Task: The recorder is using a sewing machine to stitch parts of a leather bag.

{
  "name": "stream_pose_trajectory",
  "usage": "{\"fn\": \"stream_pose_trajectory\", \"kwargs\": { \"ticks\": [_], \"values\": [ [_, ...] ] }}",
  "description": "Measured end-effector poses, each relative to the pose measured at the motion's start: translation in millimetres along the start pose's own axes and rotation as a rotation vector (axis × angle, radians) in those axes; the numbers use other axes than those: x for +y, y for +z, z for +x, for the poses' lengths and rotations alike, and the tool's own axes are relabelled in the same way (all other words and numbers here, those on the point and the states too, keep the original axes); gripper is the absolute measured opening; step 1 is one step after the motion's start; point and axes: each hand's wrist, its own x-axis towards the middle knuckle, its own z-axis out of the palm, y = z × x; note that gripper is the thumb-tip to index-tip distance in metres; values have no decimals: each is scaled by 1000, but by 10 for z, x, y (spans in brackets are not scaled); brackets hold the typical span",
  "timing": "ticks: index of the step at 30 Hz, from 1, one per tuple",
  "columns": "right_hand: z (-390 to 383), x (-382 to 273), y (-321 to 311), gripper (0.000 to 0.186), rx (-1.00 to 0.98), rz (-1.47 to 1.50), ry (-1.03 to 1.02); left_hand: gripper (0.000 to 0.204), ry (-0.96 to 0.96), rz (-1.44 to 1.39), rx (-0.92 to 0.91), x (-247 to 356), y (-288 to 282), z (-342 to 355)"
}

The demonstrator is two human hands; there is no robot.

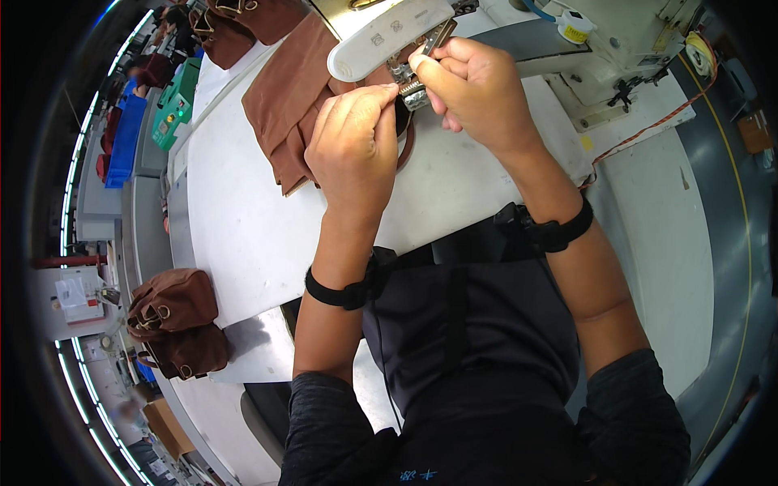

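Note:
A brown fabric bag piece [284, 89] lies on the white sewing table, partly beneath the pale head of a sewing machine [393, 36]. My left hand [352, 146] rests over the piece's right side, thumb and fingertips pinched close to the needle area. What those fingertips hold is too small to make out. Opposite it, my right hand [478, 97] is closed around a slim dark metal tool [440, 37], whose exact kind I cannot tell. Both hands nearly meet at the machine's metal work point [415, 95]. A brown strap loop [408, 146] shows beside my left hand.
Brown bags with metal rings [174, 300] sit at the table's left edge, with more bags [243, 24] at the far left. The machine's body [624, 49] stands on the right, an orange cord [648, 125] trailing from it. A green machine [174, 105] stands farther left.

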Motion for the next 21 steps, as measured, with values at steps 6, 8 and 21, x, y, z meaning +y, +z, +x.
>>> {"fn": "stream_pose_trajectory", "kwargs": {
  "ticks": [6, 8, 21],
  "values": [
    [-8, -3, 12, 23, 14, -38, 1, 13, -7, 3, 3, -24, 20, -34],
    [0, 7, 21, 23, -2, -31, -14, 13, -2, 6, 8, -23, 4, -27],
    [-2, 9, 13, 22, 4, 20, -4, 16, 41, 27, -85, -5, -75, 42]
  ]
}}
